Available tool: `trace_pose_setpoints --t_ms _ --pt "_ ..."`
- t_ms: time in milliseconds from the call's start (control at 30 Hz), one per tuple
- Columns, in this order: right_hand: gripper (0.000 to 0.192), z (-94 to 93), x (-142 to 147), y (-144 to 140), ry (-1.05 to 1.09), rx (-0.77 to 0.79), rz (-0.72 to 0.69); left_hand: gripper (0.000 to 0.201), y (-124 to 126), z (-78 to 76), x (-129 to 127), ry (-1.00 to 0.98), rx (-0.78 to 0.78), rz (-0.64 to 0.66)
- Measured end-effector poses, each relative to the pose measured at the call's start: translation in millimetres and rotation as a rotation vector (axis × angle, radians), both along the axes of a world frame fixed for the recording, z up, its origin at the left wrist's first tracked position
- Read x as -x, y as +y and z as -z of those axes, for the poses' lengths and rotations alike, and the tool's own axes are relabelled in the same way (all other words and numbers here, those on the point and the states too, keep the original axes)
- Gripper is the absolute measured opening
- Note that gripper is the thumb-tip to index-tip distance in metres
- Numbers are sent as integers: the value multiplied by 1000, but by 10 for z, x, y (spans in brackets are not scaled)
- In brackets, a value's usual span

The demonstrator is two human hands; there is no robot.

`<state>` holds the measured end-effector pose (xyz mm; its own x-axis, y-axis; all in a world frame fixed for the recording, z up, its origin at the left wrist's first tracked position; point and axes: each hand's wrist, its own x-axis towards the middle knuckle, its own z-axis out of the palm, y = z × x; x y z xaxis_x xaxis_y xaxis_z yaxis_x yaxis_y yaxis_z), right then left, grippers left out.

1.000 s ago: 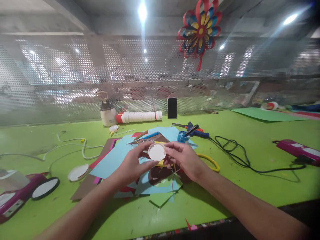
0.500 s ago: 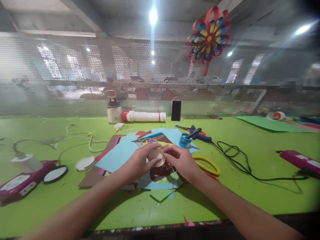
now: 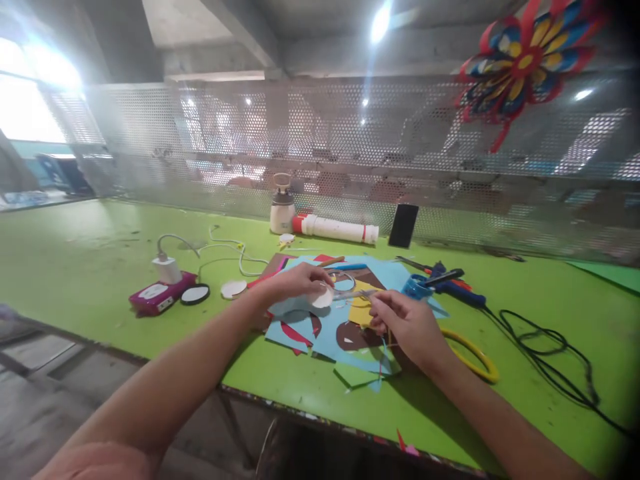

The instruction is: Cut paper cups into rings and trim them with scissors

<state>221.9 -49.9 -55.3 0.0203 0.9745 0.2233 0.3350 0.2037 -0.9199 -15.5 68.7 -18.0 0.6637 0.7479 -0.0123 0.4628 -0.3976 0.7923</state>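
My left hand [image 3: 299,280] pinches a small white round disc [image 3: 321,297] just above a pile of coloured paper sheets [image 3: 345,333] on the green table [image 3: 100,253]. My right hand [image 3: 407,325] hovers to the right of the disc, apart from it. Its fingertips are pinched together over a yellow paper piece [image 3: 361,308]. I cannot tell whether anything thin is between them. A thin grey tool [image 3: 353,293] lies between the two hands.
Yellow-handled scissors [image 3: 473,360], a blue glue gun [image 3: 453,280], a small blue pot [image 3: 414,287] and a black cable [image 3: 543,347] lie right. A pink power strip [image 3: 159,295], two discs [image 3: 233,289] sit left. Glue tube [image 3: 340,230], bottle [image 3: 283,210], phone [image 3: 404,225] stand by the mesh screen.
My right hand has let go of the disc and drawn back to the right; the left hand keeps it, lower over the papers. The view has swung left.
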Motion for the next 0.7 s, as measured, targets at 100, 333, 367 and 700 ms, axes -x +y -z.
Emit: trace_pose_setpoints --t_ms 100,333,367,700 --pt "25 -18 12 -3 -44 -30 18 36 220 -44 220 125 10 -50" --pt "24 -19 42 2 -133 -55 28 37 410 -54 476 308 27 -86" --pt "24 -22 41 3 -133 -59 33 37 415 -57 490 322 22 -88" --pt "28 -98 -186 143 -147 -94 157 37 552 -25 579 367 -128 -128"
